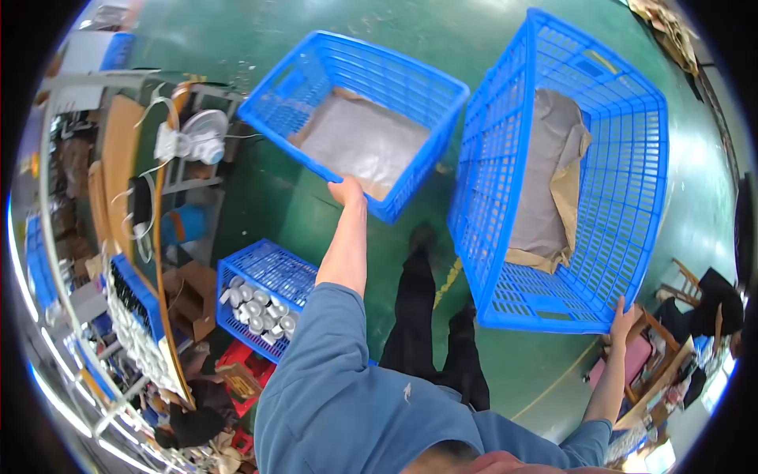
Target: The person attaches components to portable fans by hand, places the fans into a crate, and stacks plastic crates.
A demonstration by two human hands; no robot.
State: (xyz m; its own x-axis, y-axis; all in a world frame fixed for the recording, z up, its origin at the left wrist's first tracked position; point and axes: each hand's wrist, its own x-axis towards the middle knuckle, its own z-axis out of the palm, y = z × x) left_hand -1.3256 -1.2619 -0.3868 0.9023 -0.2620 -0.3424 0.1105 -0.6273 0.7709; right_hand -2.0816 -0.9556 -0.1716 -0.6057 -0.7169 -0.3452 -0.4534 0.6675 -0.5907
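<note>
My left hand (346,190) is closed round the near rim of a blue plastic crate (418,69), its fingers partly hidden by the edge. Brown paper (363,142) lines the bottom of that crate. On the right, my right hand (623,321) grips the near corner of a second, larger-looking blue crate (491,186), which is tilted so its inside faces me. Crumpled brown paper (545,174) lies inside this one too. The two crates are close together at their facing sides.
A third blue crate (264,261) with several white and silver round parts (257,308) stands by the workbench at left. A small fan (204,136) is fixed to the bench frame. Red stools (246,370), a cardboard box (192,296) and, at right, a wooden chair (685,283) stand around.
</note>
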